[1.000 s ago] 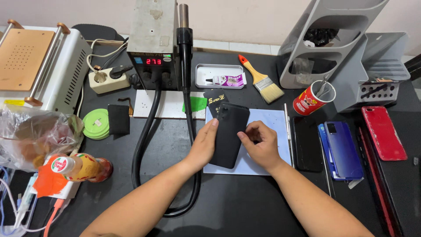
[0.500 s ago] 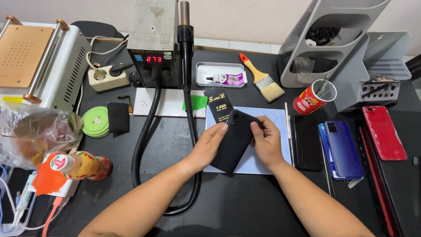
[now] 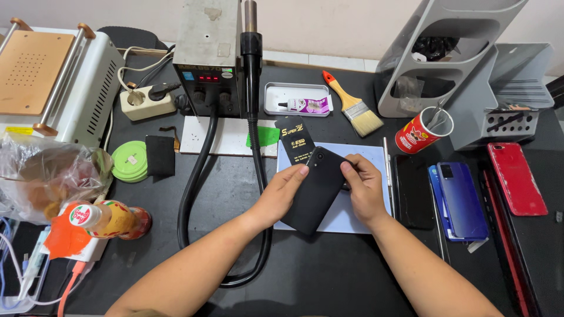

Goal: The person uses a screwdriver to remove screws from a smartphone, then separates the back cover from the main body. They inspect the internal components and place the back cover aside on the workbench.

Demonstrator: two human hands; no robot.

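Matte black phone (image 3: 317, 191), slim and rounded, tilted over pale blue mat (image 3: 358, 214), in grip of left hand (image 3: 281, 194) and right hand (image 3: 363, 188).

Black workbench (image 3: 352, 276) under phones, brush, mat

A matte black phone (image 3: 316, 191) is seen over a pale blue mat (image 3: 352, 205), with a red phone (image 3: 517, 179), a blue phone (image 3: 461, 199), a green disc (image 3: 129, 161) and an orange-handled brush (image 3: 351, 105) dotted about.
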